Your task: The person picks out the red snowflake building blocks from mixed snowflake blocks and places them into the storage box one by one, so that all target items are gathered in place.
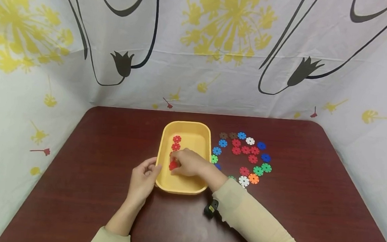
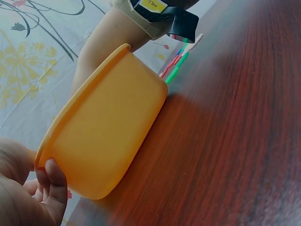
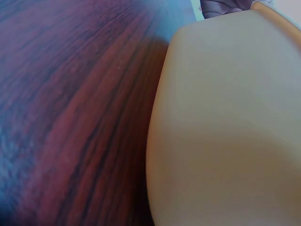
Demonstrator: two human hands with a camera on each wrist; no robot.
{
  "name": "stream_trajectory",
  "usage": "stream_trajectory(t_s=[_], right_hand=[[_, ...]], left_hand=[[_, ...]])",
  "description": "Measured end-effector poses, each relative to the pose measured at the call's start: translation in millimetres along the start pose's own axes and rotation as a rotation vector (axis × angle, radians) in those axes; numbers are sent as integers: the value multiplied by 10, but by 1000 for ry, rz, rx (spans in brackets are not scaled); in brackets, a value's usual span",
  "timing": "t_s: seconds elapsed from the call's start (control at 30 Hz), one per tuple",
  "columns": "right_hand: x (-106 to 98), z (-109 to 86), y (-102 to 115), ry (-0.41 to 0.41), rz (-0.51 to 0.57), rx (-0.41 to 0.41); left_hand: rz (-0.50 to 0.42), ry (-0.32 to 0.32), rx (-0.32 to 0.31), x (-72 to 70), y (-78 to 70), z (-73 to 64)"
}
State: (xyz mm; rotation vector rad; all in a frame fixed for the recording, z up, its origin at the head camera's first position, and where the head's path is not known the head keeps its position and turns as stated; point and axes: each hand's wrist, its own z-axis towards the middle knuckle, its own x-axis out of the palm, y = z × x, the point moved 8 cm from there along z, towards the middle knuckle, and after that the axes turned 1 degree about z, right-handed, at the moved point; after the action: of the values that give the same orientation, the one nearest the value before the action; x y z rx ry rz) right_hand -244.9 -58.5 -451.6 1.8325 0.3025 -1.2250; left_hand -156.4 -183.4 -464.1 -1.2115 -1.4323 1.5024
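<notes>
A yellow plastic tray stands on the table. At its left side my left hand grips the rim, thumb on top and fingers curled beneath, as the left wrist view also shows around the tray. My right hand reaches in over the right rim and pinches a notched red disc near the tray's floor. Beyond it lie two more red discs, an upper one and a lower one, in a column, with another partly hidden by the fingers. Only the tray's outer wall fills the right wrist view.
Right of the tray, notched discs in several colours form a loose ring on the dark red table, among them an orange disc and a white disc. Red discs lie inside the ring. A patterned cloth hangs behind.
</notes>
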Motion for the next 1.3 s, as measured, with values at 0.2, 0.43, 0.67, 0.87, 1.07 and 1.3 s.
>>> stream_trajectory(t_s=[0.2,0.43,0.67,0.87,1.07,1.3], right_hand=[[-19,-6,3,-15,21,5],[-53,-13,11,-26,27,12],[-63,-9,17,-60,-30,20],[-100,-32,23,-99,-3,7],[-238,-89,77,-185,78,-95],[-474,-247,84,-283,98,-156]], left_hand=[[-1,5,5,3,1,-1],[-6,3,-2,5,-11,7],[-9,9,-6,10,-2,4],[5,-1,-6,-7,10,4],[-5,-5,0,-9,15,5],[16,-1,0,-2,-3,5]])
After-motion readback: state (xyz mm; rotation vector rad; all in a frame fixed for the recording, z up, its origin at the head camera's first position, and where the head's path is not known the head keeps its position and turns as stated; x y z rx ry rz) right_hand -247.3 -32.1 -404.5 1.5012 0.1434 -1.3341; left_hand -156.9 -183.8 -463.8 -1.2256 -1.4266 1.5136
